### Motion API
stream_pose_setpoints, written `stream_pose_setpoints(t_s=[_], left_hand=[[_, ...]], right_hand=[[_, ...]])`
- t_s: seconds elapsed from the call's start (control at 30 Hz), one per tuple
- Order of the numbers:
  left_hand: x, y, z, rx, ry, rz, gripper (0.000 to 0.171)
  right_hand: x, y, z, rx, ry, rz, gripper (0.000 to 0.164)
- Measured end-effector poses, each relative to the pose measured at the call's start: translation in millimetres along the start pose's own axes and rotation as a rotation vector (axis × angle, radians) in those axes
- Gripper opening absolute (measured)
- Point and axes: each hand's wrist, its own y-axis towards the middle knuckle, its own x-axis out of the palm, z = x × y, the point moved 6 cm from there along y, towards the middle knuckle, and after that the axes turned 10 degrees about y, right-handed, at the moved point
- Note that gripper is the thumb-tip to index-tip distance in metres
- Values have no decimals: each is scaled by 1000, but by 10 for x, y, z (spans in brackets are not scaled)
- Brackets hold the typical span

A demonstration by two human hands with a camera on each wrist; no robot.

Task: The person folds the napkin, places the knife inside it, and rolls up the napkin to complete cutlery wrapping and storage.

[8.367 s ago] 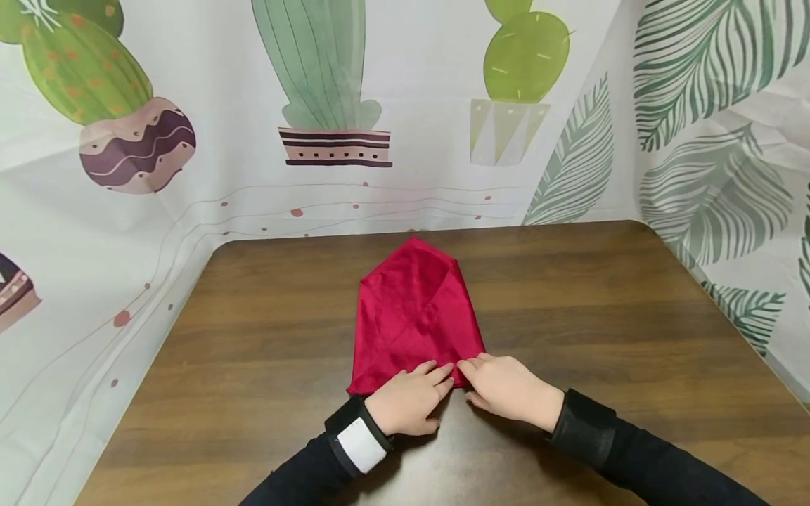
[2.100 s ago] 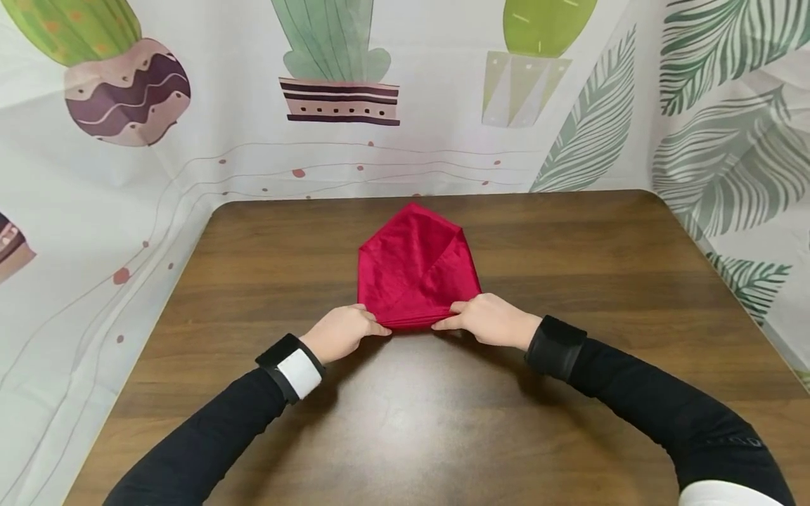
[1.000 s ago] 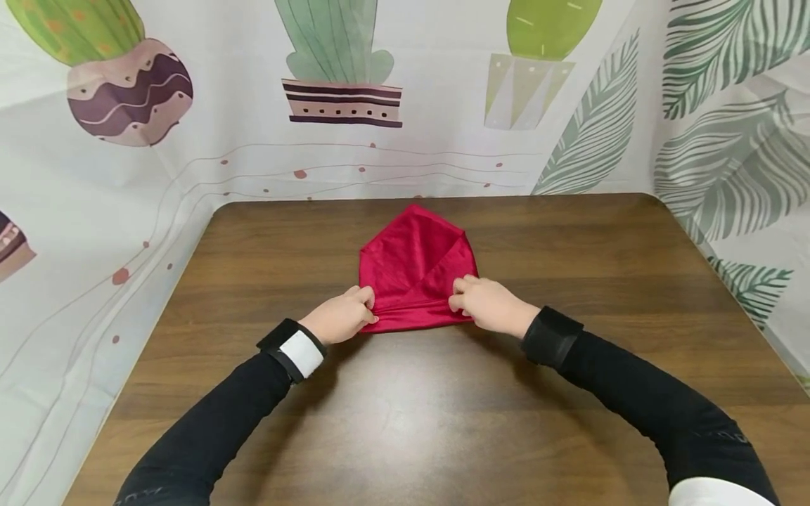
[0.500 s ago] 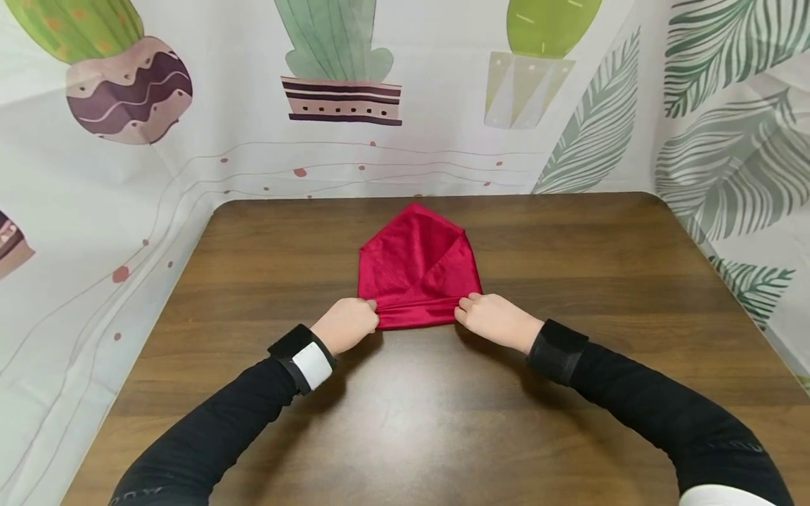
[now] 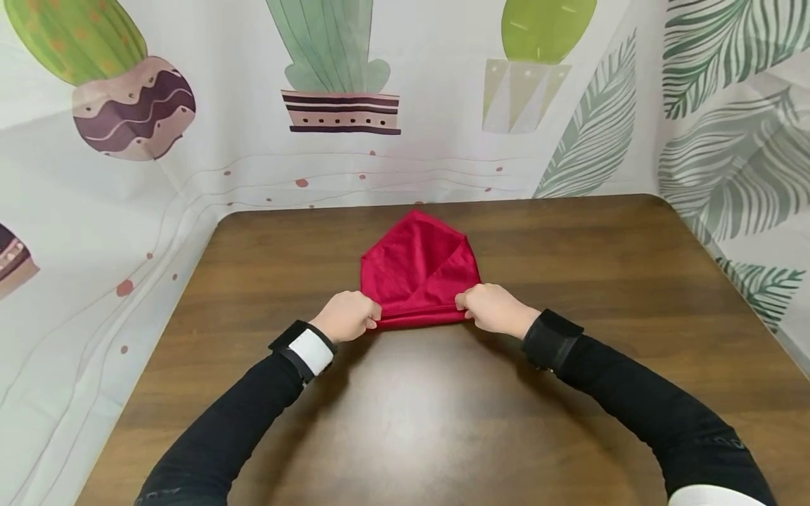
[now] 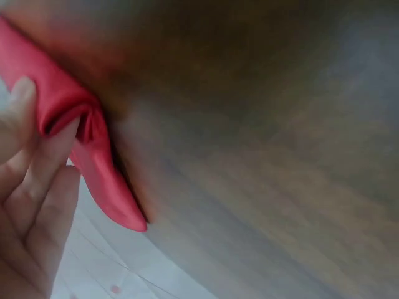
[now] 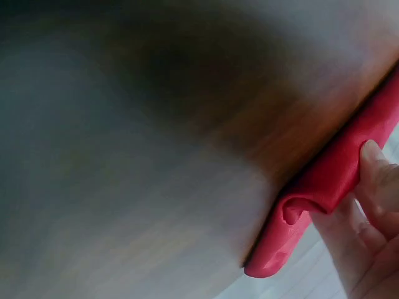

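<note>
A shiny red satin cloth [image 5: 418,263] lies folded on the table, its far end a blunt point and its near edge turned up into a narrow band. At the left end of this band my left hand [image 5: 348,316] pinches the fabric. My right hand [image 5: 496,309] grips the opposite end. In the left wrist view, thumb and fingers squeeze the rolled cloth [image 6: 59,87], and a flap hangs past them. The right wrist view has the thumb on top of the rolled edge [image 7: 336,165], fingers underneath, with the layers curling at its end.
The brown wooden table [image 5: 392,414] has rounded far corners. Behind and beside it hangs a white curtain [image 5: 436,140] printed with cacti and leaves. Black straps [image 5: 553,341] circle both wrists.
Earlier the cloth reached closer to me, with both hands at its near right. Its near edge is now folded up, making it shorter, and the hands hold opposite ends, shifting slightly lately.
</note>
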Motion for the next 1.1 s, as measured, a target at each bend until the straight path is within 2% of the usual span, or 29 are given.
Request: stream_pose_setpoints(t_s=[0.27, 0.37, 0.47, 0.57, 0.63, 0.7, 0.8, 0.93, 1.0, 1.1], left_hand=[[97, 103, -159, -72, -292, -170, 13], [138, 136, -219, -106, -295, -213, 11], [158, 167, -278, -141, -253, -253, 11], [172, 204, -301, -166, -216, -282, 13], [169, 214, -287, -158, -191, -270, 15], [147, 206, -247, -132, -148, -217, 18], [104, 173, -129, -69, -6, -89, 22], [53, 102, 70, 13, 241, 74, 21], [23, 53, 156, 43, 329, 118, 21], [-14, -19, 227, 55, 396, 128, 22]], right_hand=[[-18, 81, 192, 161, 253, 12, 12], [-14, 111, 237, 223, 269, -28, 13], [0, 151, 249, 237, 259, -66, 13], [2, 162, 266, 258, 209, -71, 14], [-9, 151, 264, 273, 160, -44, 17], [-20, 131, 233, 264, 84, 3, 21], [-5, 69, 115, 157, -112, 75, 22], [90, -62, -107, -85, -467, 103, 17], [142, -127, -201, -196, -594, 99, 14], [173, -179, -283, -283, -686, 110, 12]])
